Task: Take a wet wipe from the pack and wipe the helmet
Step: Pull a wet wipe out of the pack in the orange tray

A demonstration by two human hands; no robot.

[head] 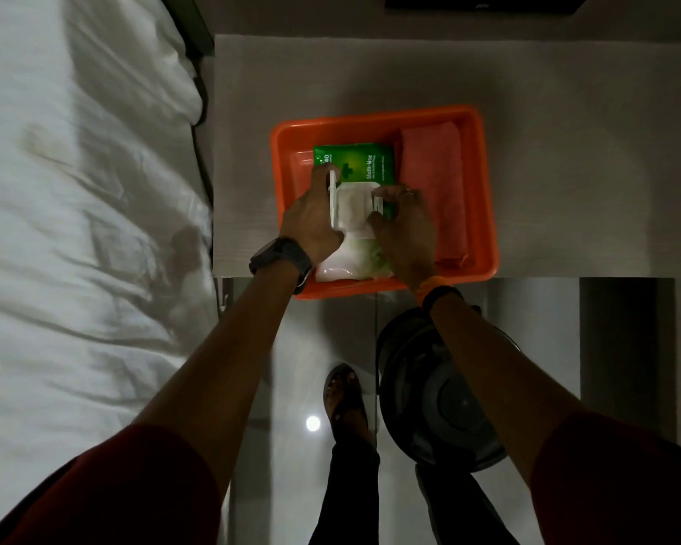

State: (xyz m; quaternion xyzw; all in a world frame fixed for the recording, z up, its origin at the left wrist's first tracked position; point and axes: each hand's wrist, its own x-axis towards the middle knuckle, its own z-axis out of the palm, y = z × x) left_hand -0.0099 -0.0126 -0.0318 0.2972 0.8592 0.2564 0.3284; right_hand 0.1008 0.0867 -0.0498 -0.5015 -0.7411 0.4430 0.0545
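Green wet-wipe pack (354,164) lying flat in an orange tray (484,214) on a pale table (370,72), pink folded cloth (435,190) beside it at 3 o'clock. White flip lid (333,198) standing open at the pack's 9 o'clock edge, left hand (311,218) closed around it. Right hand (403,226) at 3 o'clock of the opening, fingertips pinched together at the white dispenser (350,208); whether on a wipe, impossible to tell. Dark helmet (441,391) below the table edge, at 6 o'clock, under the right forearm. White bedding (75,190) at 9 o'clock.

Pale table (567,151) bearing an orange tray (484,190) near its front edge.
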